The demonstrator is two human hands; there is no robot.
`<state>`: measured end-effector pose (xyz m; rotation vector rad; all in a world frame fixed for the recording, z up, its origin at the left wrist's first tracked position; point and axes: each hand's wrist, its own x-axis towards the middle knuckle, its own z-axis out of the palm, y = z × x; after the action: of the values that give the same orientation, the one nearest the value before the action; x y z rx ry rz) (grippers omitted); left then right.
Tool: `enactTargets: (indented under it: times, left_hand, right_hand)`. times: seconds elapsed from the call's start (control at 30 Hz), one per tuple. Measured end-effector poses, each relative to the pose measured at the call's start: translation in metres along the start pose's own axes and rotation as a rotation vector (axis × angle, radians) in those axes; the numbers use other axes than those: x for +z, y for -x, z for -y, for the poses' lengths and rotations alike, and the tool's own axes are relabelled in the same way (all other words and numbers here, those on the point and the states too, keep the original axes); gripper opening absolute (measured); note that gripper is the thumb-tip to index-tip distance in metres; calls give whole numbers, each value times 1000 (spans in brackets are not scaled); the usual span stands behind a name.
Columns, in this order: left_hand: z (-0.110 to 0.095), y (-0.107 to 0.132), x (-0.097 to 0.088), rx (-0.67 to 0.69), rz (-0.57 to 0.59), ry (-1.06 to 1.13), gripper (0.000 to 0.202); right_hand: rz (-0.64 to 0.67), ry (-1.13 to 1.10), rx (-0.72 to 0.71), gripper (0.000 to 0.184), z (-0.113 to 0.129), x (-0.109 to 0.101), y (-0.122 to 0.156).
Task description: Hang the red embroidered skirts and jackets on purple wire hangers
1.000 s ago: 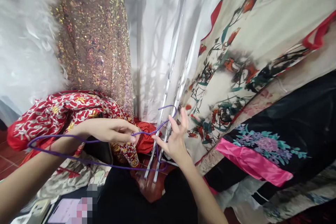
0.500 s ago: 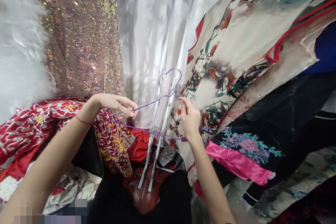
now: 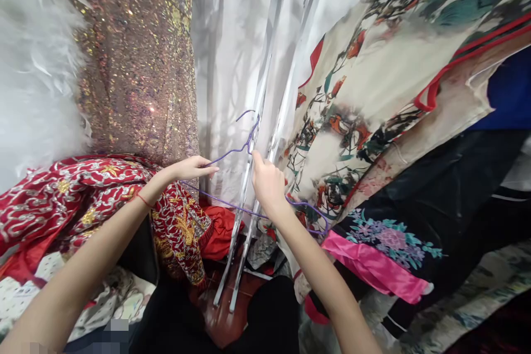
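A thin purple wire clothes hanger [image 3: 229, 155] is held up between my two hands, its hook pointing up and left. My left hand [image 3: 193, 168] is closed on the hanger's left shoulder, fingers over the wire. My right hand [image 3: 269, 181] grips it just below the twisted neck, covering part of the right shoulder. The lower bar runs below both hands, and the bent right end shows past my right wrist. No garment is on the hanger. Behind it stand two shiny metal poles [image 3: 265, 80].
A sequined gown [image 3: 136, 61] and white feathers [image 3: 37, 61] hang at left, above a red embroidered garment [image 3: 108, 174]. At right hang a cream floral-print dress [image 3: 365, 83] and a black garment with a pink cuff [image 3: 373, 265]. White curtain [image 3: 232, 38] behind; reddish tiled floor [image 3: 226, 323] below.
The hanger's hook and neck have shifted left. My right hand has moved left with them and turned more over the wire. My left hand stays on the left shoulder, its fingers straighter.
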<state>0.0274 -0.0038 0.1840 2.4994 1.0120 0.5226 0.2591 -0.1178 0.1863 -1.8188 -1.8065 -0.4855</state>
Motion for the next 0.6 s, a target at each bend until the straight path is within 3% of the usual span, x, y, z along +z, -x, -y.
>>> enactTargets:
  times: [0.1,0.2,0.33,0.47,0.6]
  left_hand:
    - [-2,10,5,27,-104,-49,55]
    - [0,18,17,32,-278,-181,54]
    - [8,15,54,-11,-540,-404,47]
    - [14,0,92,-11,-602,-488,40]
    - [15,-12,103,13,-625,-471,37]
  right_hand:
    - [-31,-39,-32,49,1,8,6]
    - [-75,-76,-50,48,-6,16,9]
    - [-112,-28,-46,51,-23,30,8]
    - [-169,3,-38,50,-42,37,9]
    - [-207,2,-64,49,-49,36,17]
